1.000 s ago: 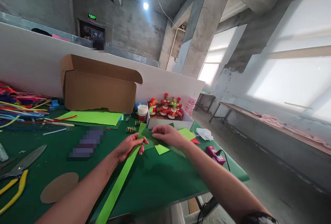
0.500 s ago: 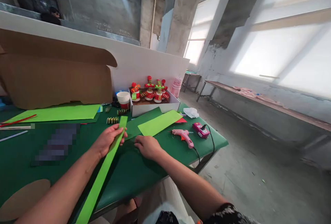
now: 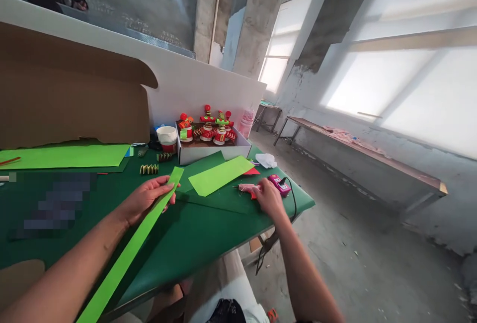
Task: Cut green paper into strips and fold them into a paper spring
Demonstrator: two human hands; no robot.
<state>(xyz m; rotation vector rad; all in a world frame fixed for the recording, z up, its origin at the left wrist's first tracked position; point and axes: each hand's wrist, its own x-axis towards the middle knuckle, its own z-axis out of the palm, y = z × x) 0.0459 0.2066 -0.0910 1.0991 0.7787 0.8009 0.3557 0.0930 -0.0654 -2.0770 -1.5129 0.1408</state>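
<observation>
Green strip (image 3: 133, 243): lower left to centre of frame | pinched near its upper end by left hand (image 3: 147, 198), fingers closed | glue gun (image 3: 246, 188), right of centre: partly covered by right hand (image 3: 270, 199), fingers curled, grip cannot be told

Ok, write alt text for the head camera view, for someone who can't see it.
A person's left hand holds a long light-green paper strip over a green table, while the right hand reaches onto a pink glue gun. Also on the table are a wider light-green sheet and a white box of small red figures.
</observation>
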